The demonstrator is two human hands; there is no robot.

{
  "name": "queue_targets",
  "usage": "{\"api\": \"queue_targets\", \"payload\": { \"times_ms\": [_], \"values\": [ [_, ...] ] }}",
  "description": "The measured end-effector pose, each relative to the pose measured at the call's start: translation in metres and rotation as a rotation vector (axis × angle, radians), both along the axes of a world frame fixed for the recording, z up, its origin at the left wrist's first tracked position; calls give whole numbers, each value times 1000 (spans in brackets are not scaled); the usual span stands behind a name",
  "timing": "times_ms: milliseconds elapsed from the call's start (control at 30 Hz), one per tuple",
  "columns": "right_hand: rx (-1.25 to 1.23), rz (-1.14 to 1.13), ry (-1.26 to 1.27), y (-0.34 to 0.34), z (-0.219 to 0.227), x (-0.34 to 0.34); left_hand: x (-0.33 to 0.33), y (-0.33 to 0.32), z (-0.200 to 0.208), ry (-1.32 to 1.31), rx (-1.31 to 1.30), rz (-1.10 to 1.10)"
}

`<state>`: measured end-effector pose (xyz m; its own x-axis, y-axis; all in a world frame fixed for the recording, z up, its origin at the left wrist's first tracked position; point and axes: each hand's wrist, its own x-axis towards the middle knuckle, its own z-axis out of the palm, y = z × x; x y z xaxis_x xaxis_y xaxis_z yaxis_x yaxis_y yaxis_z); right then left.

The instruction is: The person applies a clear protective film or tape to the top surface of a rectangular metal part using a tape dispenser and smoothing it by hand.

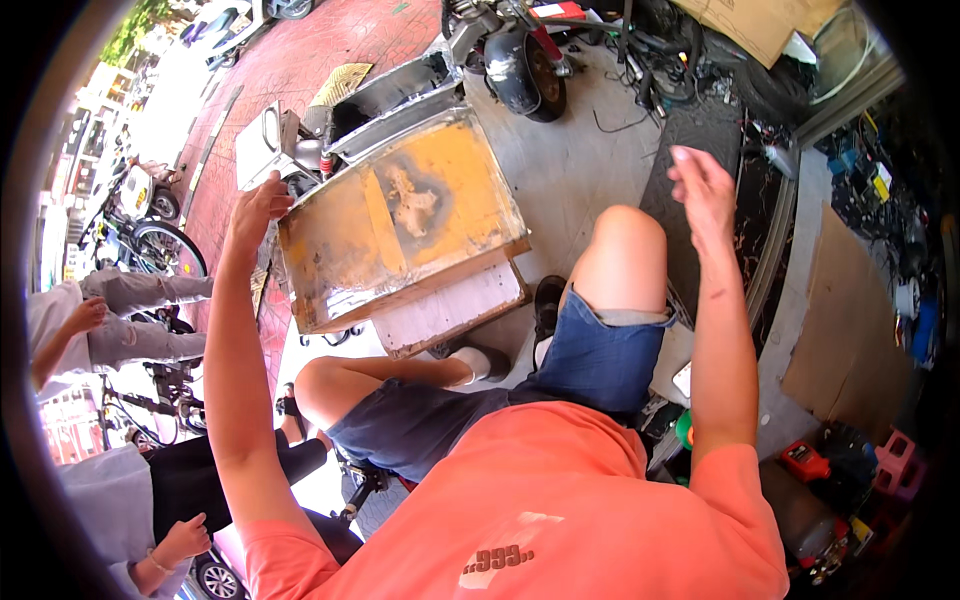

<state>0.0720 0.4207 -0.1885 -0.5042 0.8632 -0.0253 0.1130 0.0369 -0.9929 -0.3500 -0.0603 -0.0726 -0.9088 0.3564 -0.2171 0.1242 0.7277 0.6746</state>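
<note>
Nearest the camera, the person sits in an orange shirt [560, 500] and denim shorts [590, 360], knees apart to either side of the work. At about ten o'clock the left hand [258, 212] rests on the far-left corner of a rusty yellow metal panel [400, 225], fingers curled over its edge, seemingly to steady it where it leans tilted on a pale board [450, 315]. At two o'clock the right hand [703, 190] hangs free in the air, fingers loosely together, holding nothing; beyond, at twelve o'clock, a motor scooter [520, 50] is parked.
</note>
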Motion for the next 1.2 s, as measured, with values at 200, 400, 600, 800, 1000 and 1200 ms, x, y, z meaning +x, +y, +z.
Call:
{"api": "queue_targets", "payload": {
  "times_ms": [200,400,600,800,1000,1200],
  "values": [
    [-69,465,-119,-40,68,-118,0,7,3,-207,-16,-42],
    [-181,732,-245,-45,71,-207,-11,50,4,-331,-38,-188],
    [-313,932,-356,-51,67,-254,-16,92,5,-432,-97,-400],
    [-278,1090,-441,-58,74,-278,-19,120,9,-485,-106,-513],
    [-258,1202,-436,-63,81,-293,-26,129,8,-573,-92,-600],
    [-265,1320,-400,-68,85,-303,-24,126,6,-590,-26,-566]
  ]
}}
